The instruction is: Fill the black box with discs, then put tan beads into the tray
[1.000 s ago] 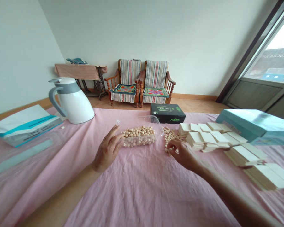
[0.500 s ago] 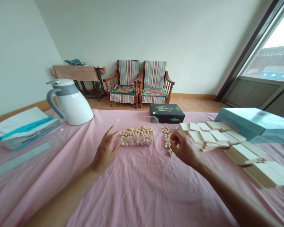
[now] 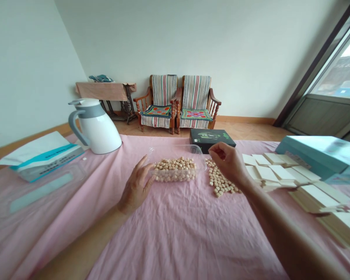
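A clear plastic box (image 3: 203, 165) in front of me holds many small light-wood pieces (image 3: 175, 170), roughly cube-shaped. My left hand (image 3: 136, 184) is at the box's left end, fingers apart, fingertips touching or nearly touching its wall. To the right of the box, more of these loose wooden pieces (image 3: 220, 181) lie spread on the cloth. Over that pile my right hand (image 3: 226, 161) is raised, thumb and fingers pinched together. Whatever the pinch may hold is too small or hidden to make out.
Stacks of pale rectangular cards or boards (image 3: 280, 173) lie to the right, before a light-blue box (image 3: 321, 155). A black box (image 3: 211, 140) stands behind. At left are a white jug (image 3: 100, 132), a tissue pack (image 3: 51, 157) and a clear lid (image 3: 41, 193) on pink cloth (image 3: 169, 233).
My right hand has risen from among the loose pieces, uncovering more of the pile. My left hand stays at the box. The whole view has shifted slightly.
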Demonstrator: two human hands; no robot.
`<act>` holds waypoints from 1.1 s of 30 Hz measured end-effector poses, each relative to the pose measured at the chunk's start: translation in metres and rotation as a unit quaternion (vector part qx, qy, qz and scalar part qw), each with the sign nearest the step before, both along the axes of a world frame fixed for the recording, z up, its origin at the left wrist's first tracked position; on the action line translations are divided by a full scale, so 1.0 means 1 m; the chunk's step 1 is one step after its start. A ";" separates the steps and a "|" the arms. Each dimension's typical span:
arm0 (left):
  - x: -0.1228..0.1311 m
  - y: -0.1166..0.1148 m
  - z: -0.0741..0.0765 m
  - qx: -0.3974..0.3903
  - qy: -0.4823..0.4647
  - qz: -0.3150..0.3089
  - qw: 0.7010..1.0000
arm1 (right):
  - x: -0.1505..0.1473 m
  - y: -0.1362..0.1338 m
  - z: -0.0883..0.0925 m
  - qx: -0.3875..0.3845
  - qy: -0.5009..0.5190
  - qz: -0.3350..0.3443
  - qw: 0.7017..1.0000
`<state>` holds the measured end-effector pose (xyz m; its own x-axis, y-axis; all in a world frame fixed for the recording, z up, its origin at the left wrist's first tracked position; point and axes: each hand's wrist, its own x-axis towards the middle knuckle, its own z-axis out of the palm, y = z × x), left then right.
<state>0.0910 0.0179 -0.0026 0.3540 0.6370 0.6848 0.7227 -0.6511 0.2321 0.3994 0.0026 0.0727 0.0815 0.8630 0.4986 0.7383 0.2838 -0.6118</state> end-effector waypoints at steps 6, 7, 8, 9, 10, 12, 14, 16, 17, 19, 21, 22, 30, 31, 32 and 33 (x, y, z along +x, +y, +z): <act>0.000 0.001 -0.001 0.006 0.003 -0.002 1.000 | 0.024 -0.006 -0.014 -0.227 -0.269 0.091 0.932; 0.000 0.001 -0.001 0.008 0.003 -0.001 1.000 | 0.023 -0.007 -0.018 -0.242 -0.291 0.117 0.918; 0.000 0.001 -0.001 0.008 0.004 -0.001 1.000 | 0.020 -0.008 -0.023 -0.248 -0.305 0.134 0.910; 0.000 0.001 0.000 0.008 0.004 0.000 1.000 | 0.016 -0.008 -0.027 -0.248 -0.316 0.145 0.904; 0.000 0.000 0.000 0.008 0.005 0.000 1.000 | 0.012 -0.008 -0.031 -0.245 -0.325 0.148 0.901; 0.000 0.000 0.001 0.008 0.006 0.000 1.000 | 0.006 -0.008 -0.038 -0.234 -0.347 0.143 0.897; 0.001 -0.001 0.002 0.012 0.009 0.001 1.000 | 0.003 -0.008 -0.041 -0.223 -0.369 0.139 0.892; 0.002 -0.002 0.002 0.018 0.008 0.004 1.000 | 0.004 -0.009 -0.040 -0.229 -0.377 0.139 0.887; 0.002 -0.002 0.002 0.019 0.006 0.004 1.000 | 0.007 -0.009 -0.037 -0.234 -0.373 0.141 0.887; 0.003 -0.002 0.002 0.013 0.000 0.003 1.000 | 0.014 -0.008 -0.029 -0.231 -0.352 0.139 0.897; 0.004 -0.002 0.001 0.002 -0.008 0.002 1.000 | 0.022 -0.008 -0.017 -0.195 -0.314 0.114 0.922; 0.004 -0.002 0.001 -0.002 -0.011 0.002 1.000 | 0.024 -0.007 -0.011 -0.168 -0.286 0.092 0.939; 0.004 -0.002 0.000 -0.014 -0.020 -0.006 1.000 | -0.009 -0.003 0.002 -0.022 0.062 0.110 0.992; 0.004 -0.003 0.001 -0.014 -0.019 -0.007 1.000 | -0.010 0.000 0.001 -0.016 0.087 0.111 0.990; 0.003 -0.003 0.001 -0.014 -0.019 -0.006 1.000 | -0.008 0.002 -0.001 -0.010 0.102 0.102 0.990; 0.003 -0.003 0.001 -0.014 -0.018 -0.006 1.000 | -0.005 0.004 -0.003 -0.007 0.103 0.082 0.991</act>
